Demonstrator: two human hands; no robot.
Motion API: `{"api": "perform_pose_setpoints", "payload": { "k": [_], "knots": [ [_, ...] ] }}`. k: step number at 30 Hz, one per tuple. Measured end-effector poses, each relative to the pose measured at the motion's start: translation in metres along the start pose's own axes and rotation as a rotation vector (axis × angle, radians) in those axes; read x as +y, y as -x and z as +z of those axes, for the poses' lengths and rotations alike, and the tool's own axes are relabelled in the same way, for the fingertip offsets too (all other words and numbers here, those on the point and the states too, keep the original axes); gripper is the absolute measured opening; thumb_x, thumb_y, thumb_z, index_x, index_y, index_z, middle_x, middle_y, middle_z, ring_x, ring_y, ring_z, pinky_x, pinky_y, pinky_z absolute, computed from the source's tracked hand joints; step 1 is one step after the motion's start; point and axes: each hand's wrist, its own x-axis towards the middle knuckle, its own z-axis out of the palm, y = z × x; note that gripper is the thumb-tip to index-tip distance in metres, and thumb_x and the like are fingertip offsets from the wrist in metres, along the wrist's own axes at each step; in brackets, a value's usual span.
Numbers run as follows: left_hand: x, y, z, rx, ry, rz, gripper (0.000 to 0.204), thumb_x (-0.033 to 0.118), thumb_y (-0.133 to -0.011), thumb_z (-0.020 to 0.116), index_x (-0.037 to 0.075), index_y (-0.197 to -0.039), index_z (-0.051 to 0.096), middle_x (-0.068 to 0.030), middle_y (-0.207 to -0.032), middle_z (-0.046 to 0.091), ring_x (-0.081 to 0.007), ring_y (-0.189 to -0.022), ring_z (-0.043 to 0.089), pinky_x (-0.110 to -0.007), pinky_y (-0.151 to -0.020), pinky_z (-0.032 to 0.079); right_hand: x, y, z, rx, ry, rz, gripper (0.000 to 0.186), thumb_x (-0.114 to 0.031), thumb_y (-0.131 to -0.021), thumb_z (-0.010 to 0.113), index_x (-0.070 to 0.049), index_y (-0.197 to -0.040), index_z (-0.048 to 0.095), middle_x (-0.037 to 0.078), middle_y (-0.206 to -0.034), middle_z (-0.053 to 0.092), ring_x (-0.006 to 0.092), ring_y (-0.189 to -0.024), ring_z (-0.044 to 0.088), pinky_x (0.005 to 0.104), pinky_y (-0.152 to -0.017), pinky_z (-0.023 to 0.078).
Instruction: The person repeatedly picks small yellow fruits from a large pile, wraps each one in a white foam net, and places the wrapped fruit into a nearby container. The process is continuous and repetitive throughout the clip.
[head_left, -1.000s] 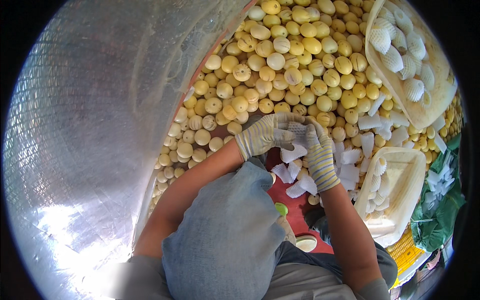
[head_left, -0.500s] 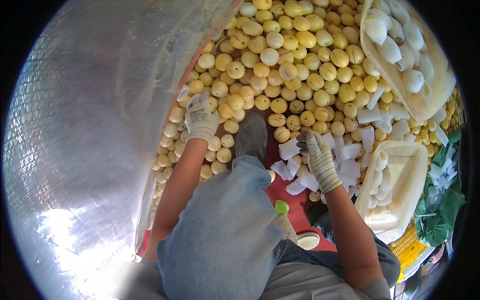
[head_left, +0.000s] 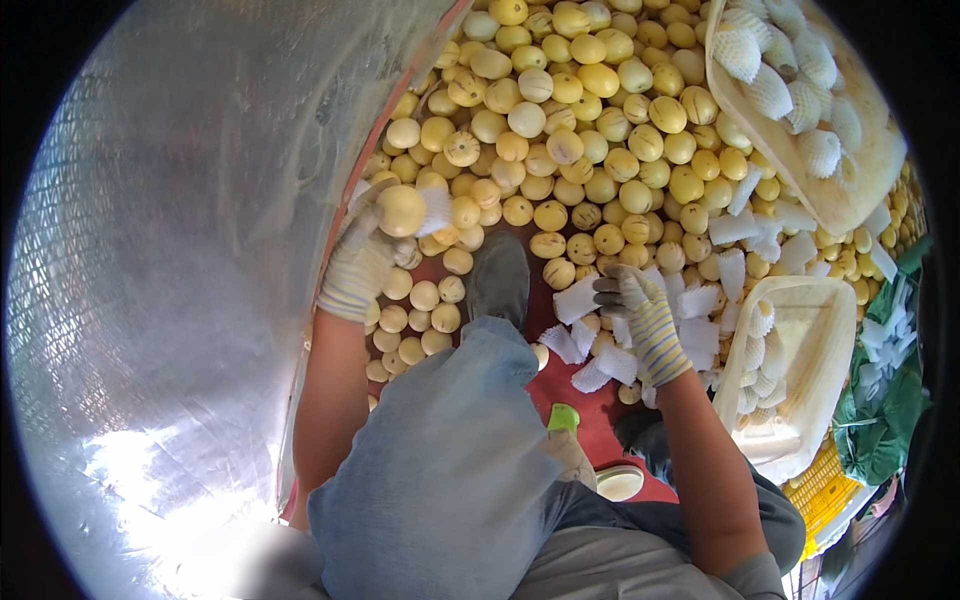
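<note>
My left hand (head_left: 358,262), in a striped knit glove with grey fingers, grips a round yellow pepino melon (head_left: 402,211) above the pile's left edge. A white foam net sleeve (head_left: 436,211) shows right beside that fruit; whether it is on it I cannot tell. My right hand (head_left: 640,310), gloved alike, hovers with fingers stretched over loose white foam net sleeves (head_left: 576,299), and nothing shows in its grasp. Many yellow pepino melons (head_left: 560,146), some streaked dark, spread ahead of me.
A pale plastic tub (head_left: 795,380) with some sleeved fruit stands at right, and another tub (head_left: 735,150) of sleeved fruit lies beyond. A silvery sheet (head_left: 210,250) walls off the left. My shoe (head_left: 499,280) rests on red flooring between the fruit. A yellow crate (head_left: 825,500) and green bag (head_left: 875,435) are at lower right.
My left hand has picked a pepino melon up from the pile and drawn it back to the left, turning the palm upward. My right hand has barely moved.
</note>
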Motion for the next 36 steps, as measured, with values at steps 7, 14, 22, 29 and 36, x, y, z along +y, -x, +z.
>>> {"api": "perform_pose_setpoints", "payload": {
  "k": [7, 14, 22, 29, 36],
  "knots": [
    [-0.038, -0.002, 0.102, -0.506, 0.526, -0.259, 0.067, 0.033, -0.089, 0.070, 0.008, -0.144, 0.041, -0.0094, -0.128, 0.056, -0.0225, -0.110, 0.060, -0.030, -0.067, 0.059, -0.054, 0.000, 0.070, -0.513, -0.431, -0.069, 0.077, -0.037, -0.089, 0.069, -0.002, -0.147, 0.035, 0.014, -0.142, 0.049, 0.0271, -0.130, 0.049, 0.0433, -0.108, 0.041],
    [-0.054, 0.000, 0.121, -0.525, 0.370, -0.298, 0.074, 0.038, -0.088, 0.070, 0.008, -0.147, 0.037, -0.0103, -0.126, 0.056, -0.0198, -0.102, 0.062, -0.027, -0.062, 0.057, -0.058, -0.006, 0.058, -0.459, -0.581, -0.115, 0.083, -0.022, -0.080, 0.079, 0.004, -0.145, 0.034, 0.014, -0.138, 0.050, 0.0252, -0.126, 0.052, 0.0400, -0.107, 0.042],
    [-0.054, -0.011, 0.117, -0.392, 0.330, -0.477, 0.063, 0.044, -0.092, 0.065, 0.004, -0.137, 0.049, -0.0130, -0.117, 0.063, -0.0213, -0.104, 0.065, -0.030, -0.068, 0.059, -0.041, -0.015, 0.045, -0.166, -0.178, -0.160, 0.071, -0.019, -0.080, 0.075, 0.003, -0.140, 0.043, 0.015, -0.130, 0.057, 0.0248, -0.122, 0.055, 0.0379, -0.104, 0.043],
    [-0.072, 0.001, 0.113, -0.364, -0.236, -0.613, 0.048, 0.041, -0.096, 0.062, 0.002, -0.122, 0.059, -0.0093, -0.106, 0.069, -0.0157, -0.089, 0.069, -0.029, -0.067, 0.057, -0.040, -0.002, 0.045, -0.227, 0.733, -0.509, 0.066, -0.025, -0.080, 0.075, -0.002, -0.137, 0.049, 0.019, -0.125, 0.059, 0.0220, -0.118, 0.057, 0.0369, -0.099, 0.046],
    [-0.082, -0.017, 0.106, -0.230, -0.652, -0.273, 0.042, 0.042, -0.092, 0.066, 0.003, -0.109, 0.067, -0.0026, -0.084, 0.068, -0.0085, -0.064, 0.062, -0.024, -0.047, 0.049, -0.025, -0.011, 0.016, -0.082, -0.339, 0.041, 0.053, -0.030, -0.086, 0.072, 0.001, -0.126, 0.057, 0.009, -0.103, 0.064, 0.0183, -0.096, 0.063, 0.0306, -0.086, 0.053]
  ]
}}
